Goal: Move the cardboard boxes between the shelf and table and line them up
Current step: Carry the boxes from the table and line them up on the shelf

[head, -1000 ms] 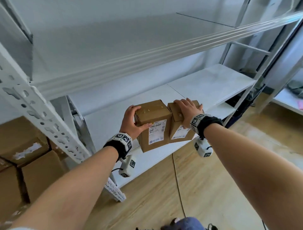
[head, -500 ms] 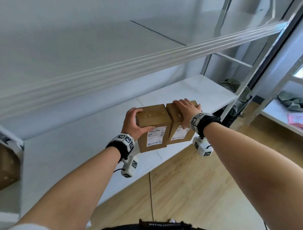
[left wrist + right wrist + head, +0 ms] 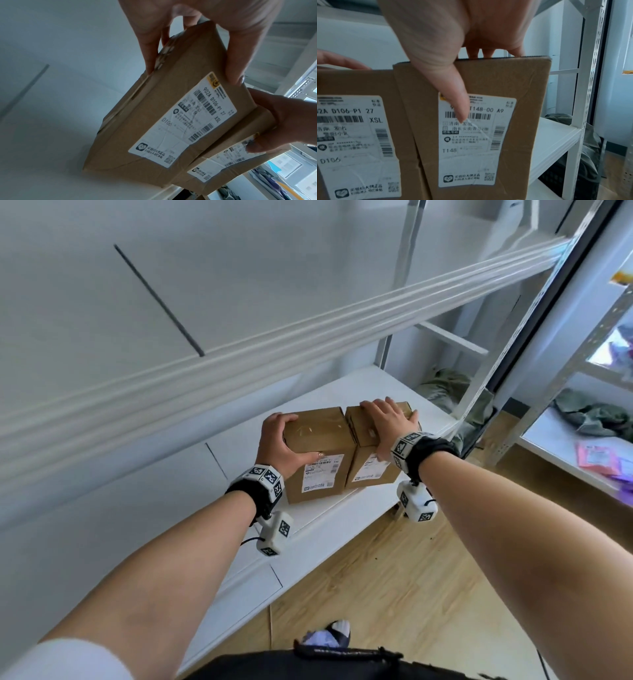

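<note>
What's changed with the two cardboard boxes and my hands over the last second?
The two brown cardboard boxes with white shipping labels, left box and right box, have come further over the white shelf board, seemingly lower. The left hand and right hand still grip one box each, pressed side by side.

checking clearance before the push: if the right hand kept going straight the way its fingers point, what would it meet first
Probably nothing until the back wall. The right hand grips the right box over the lower shelf, which shows bare behind it; depth is unclear.
</note>
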### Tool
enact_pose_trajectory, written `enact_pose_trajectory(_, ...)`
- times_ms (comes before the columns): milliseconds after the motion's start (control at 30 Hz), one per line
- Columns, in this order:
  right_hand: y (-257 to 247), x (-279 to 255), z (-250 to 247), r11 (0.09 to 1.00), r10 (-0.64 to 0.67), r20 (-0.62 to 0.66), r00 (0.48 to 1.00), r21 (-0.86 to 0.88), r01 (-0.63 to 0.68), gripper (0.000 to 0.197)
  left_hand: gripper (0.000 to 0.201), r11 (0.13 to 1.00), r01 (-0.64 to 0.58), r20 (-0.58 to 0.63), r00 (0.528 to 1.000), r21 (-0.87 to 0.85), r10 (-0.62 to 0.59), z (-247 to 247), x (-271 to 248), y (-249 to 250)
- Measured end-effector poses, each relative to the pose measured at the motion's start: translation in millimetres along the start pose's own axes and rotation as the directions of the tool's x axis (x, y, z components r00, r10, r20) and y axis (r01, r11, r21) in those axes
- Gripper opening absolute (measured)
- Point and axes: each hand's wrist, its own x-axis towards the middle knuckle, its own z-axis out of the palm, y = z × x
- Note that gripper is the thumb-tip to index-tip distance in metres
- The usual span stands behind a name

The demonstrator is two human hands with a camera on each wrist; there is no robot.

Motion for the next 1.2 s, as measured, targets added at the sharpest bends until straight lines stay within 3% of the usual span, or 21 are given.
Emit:
enact_pose_trajectory(267,88.2,88.5,-25.9,0.999,0.039,-0.012,0.999,0.008,-0.039,0.099,0.084,0.997,0.081,0.057,0.995,-0.014,-0.080,80.5,107.1,29.8)
enact_pose_trajectory(500,166.0,148.9,-32.9,0.999,-0.023,0.001,1.000,-0.027,0.023,0.104,0.080,0.992,0.129,0.037,0.991,-0.005,-0.129,145.4,155.5,55.9)
enact_pose_trajectory(900,286.3,205.6,-40.3,0.964,-0.240,0.104,0.965,-0.089,0.250,0.100,0.086,0.962,0.267,-0.078,0.962,0.053,-0.262,261.9,172.9,94.9)
enact_pose_trajectory(1200,309.6,231.9,-37.2,0.921,-0.352,0.185,0.917,-0.103,0.375,0.109,0.091,0.937,0.339,-0.205,0.926,0.085,-0.317,294.1,165.3,108.8)
